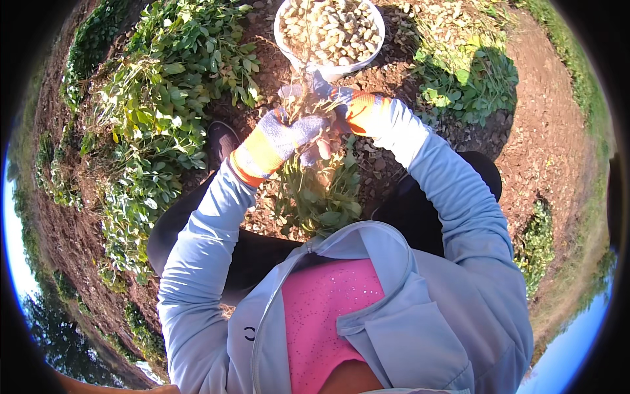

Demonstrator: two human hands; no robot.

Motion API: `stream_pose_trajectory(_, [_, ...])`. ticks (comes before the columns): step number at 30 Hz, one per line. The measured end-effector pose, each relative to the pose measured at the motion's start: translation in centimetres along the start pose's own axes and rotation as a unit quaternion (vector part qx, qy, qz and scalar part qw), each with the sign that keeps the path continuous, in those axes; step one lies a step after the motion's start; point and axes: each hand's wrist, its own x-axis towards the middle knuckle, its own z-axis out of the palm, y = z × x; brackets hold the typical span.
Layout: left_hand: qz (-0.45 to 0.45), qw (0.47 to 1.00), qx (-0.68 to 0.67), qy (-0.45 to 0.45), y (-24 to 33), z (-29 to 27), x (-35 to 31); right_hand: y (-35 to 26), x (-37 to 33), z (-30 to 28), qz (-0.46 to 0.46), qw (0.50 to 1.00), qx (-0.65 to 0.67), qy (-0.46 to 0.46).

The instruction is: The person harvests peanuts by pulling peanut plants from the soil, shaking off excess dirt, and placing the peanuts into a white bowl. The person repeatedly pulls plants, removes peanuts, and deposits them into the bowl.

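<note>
An uprooted peanut plant hangs in front of me, with its thin roots upward and its green leaves down between my legs. My left hand, in a purple and orange glove, is closed around its stems just below the roots. Against the root end, my right hand in a matching glove has its fingers closed in among the roots; exactly what they pinch is hidden. A few pale pods show by the left hand's fingers. Just beyond both hands stands a white bucket heaped with peanuts.
Leafy peanut plants lie in a long heap at my left. Another pile of plants sits to the right of the bucket, partly in shadow. Brown soil stretches along the right side. My shoe rests near the left heap.
</note>
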Motion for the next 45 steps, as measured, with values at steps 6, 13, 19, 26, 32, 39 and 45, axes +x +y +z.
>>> stream_pose_trajectory(6, [0.0, 1.0, 0.017, -0.022, -0.5, 0.0, -0.1, 0.1, 1.1, 0.9, 0.138, 0.836, 0.53, -0.002])
stream_pose_trajectory(13, [0.001, 1.0, 0.011, -0.027, 2.1, -0.3, -1.4, 0.0, 1.8, 0.4, 0.139, 0.786, 0.601, 0.027])
stream_pose_trajectory(19, [0.012, 0.994, -0.096, -0.049, 0.9, -1.6, -1.5, -6.9, 1.4, -1.8, 0.143, 0.778, 0.609, 0.058])
stream_pose_trajectory(26, [0.017, 0.998, -0.039, 0.038, -0.8, -2.4, -0.6, -7.2, 1.5, -1.2, 0.106, 0.84, 0.513, 0.144])
stream_pose_trajectory(32, [0.007, 0.996, 0.063, 0.061, -1.5, -1.4, 0.0, -4.4, 1.7, 1.3, 0.119, 0.789, 0.589, 0.13])
stream_pose_trajectory(39, [0.002, 0.987, 0.155, 0.05, -2.2, 0.3, 0.3, -1.6, 3.3, 2.9, -0.028, 0.95, 0.248, 0.186])
stream_pose_trajectory(45, [-0.038, 0.989, 0.14, 0.016, -0.8, 0.8, -0.1, -3.6, 2.5, 1.7, -0.018, 0.921, 0.362, 0.141])
